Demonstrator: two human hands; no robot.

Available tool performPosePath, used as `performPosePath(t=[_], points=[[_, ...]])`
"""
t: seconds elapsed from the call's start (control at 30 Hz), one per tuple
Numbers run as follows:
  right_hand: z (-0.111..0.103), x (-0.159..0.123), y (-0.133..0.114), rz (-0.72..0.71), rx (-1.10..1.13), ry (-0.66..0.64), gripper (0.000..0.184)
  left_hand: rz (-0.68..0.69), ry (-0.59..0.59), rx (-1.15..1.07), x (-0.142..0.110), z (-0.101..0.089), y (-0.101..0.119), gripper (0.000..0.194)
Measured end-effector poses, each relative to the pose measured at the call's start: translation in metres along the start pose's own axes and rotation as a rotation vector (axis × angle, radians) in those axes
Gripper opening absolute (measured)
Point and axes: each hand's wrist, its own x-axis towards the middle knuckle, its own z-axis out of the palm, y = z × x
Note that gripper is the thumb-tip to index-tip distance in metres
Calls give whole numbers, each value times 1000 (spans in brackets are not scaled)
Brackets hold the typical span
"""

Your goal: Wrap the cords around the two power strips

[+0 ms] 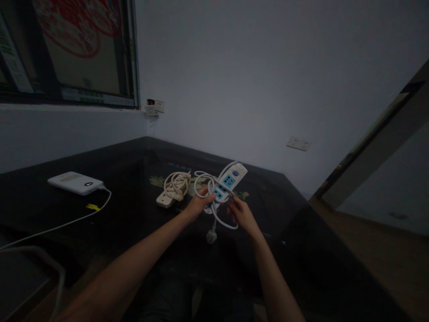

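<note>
A white power strip point(238, 171) with blue socket faces is held up at a tilt above the dark table. My left hand point(199, 202) grips its lower end, the thumb lying over the strip and its cord. Loops of the white cord point(200, 184) wind around the strip. On the right, my right hand point(240, 212) has its fingers bent and closed at the cord beside the strip's edge. Below the strip dangles the cord's plug point(211, 235). Just left of my left hand lies a second, cream power strip point(164, 200), its own cord coiled on top.
The black glossy table point(134, 228) meets the wall at the back. To the left lies a white power bank point(76, 182) with a cable point(67, 226) plugged in. A yellow tag point(93, 207) is near it. Wall sockets point(298, 143) sit behind the table.
</note>
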Motion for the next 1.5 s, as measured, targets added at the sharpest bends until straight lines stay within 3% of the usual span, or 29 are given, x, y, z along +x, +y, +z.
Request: performPosePath(t=[0.23, 0.37, 0.57, 0.8, 1.2, 1.33, 1.5], points=[[-8, -25, -3, 108, 81, 138, 46, -23, 89, -4, 2, 2, 2, 59], [-3, -29, -3, 136, 156, 143, 50, -28, 109, 9, 2, 2, 1, 57], [0, -30, 4, 104, 195, 199, 49, -54, 143, -13, 5, 0, -3, 52], [-4, -30, 4, 42, 123, 164, 46, -143, 115, -43, 3, 2, -1, 45], [-1, -25, 9, 87, 191, 222, 48, -285, 10, -130, 0, 3, -12, 45], [0, -24, 9, 104, 223, 243, 47, -364, -95, -167, -3, 2, -11, 46], [1, -23, 9, 48, 213, 250, 25, -373, -293, -175, -10, 5, -3, 53]])
